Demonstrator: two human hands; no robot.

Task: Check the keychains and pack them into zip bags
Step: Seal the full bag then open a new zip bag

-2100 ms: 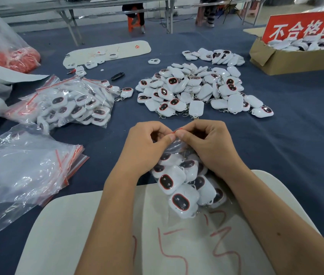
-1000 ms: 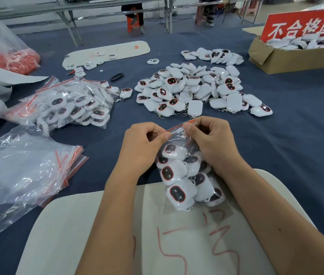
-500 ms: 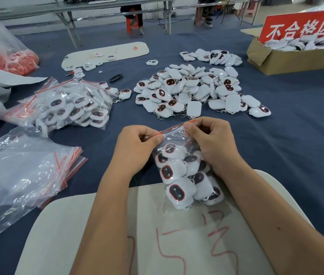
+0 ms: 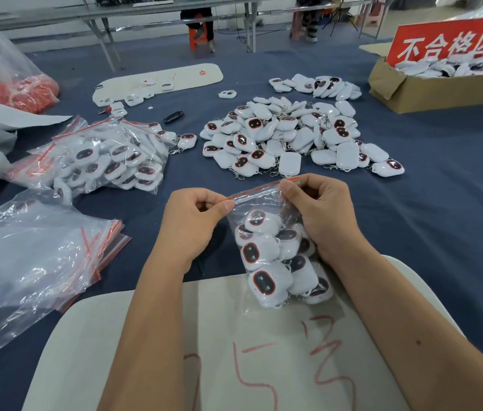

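Observation:
A clear zip bag (image 4: 267, 203) with a red seal strip holds several white keychains (image 4: 267, 277) with dark red-ringed faces. My left hand (image 4: 193, 221) pinches the left end of the seal between thumb and fingers. My right hand (image 4: 320, 212) pinches the right end, fingers curled over the bag's side. The bag's bottom rests on a pale board (image 4: 234, 351) marked with red writing. A heap of loose keychains (image 4: 290, 134) lies on the blue cloth beyond my hands.
Filled zip bags (image 4: 107, 155) are piled at the left, with a stack of empty bags (image 4: 36, 256) nearer me. A cardboard box (image 4: 441, 84) with a red sign holds more keychains at the far right. A second pale board (image 4: 160, 80) lies far back.
My hands have drawn apart along the seal strip, left hand sliding left and right hand right. The strip now shows stretched between them, and the bag sits slightly further forward.

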